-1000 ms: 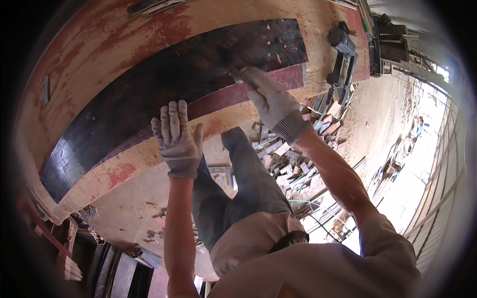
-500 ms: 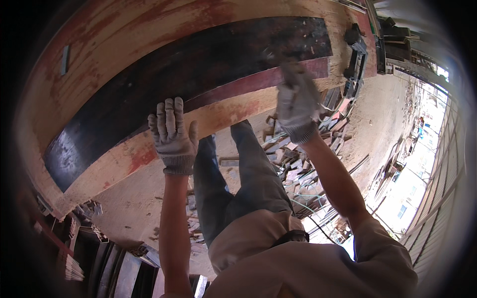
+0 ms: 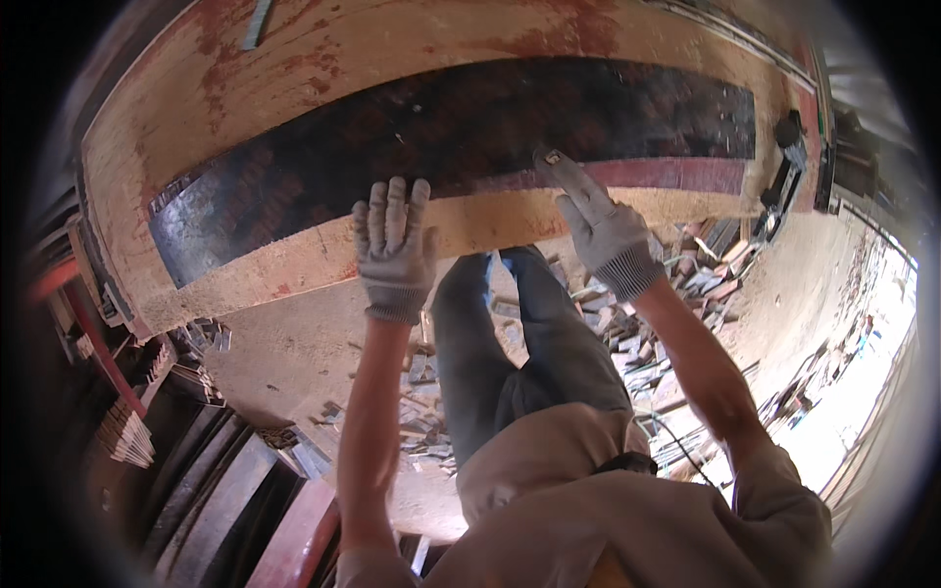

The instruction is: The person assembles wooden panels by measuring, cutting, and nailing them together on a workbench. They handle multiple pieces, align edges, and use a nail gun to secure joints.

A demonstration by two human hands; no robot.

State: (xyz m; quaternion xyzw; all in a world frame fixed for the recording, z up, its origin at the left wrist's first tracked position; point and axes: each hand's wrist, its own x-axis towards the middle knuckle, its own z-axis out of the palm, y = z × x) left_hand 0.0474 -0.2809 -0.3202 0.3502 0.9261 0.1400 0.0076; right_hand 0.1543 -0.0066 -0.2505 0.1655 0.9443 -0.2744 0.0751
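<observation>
A grey strip lies on the surface, a dark device at its right end; scraps litter the floor, boards line up lower left

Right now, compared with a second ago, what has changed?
The gloved right hand swung rightward, then came back partway toward the left hand. The dark panel seems to have slid slightly right on the workbench, nearer the black tool, though the camera's shift makes this uncertain. No hold visibly taken or released. The left hand stays open at the panel's near edge.
</observation>
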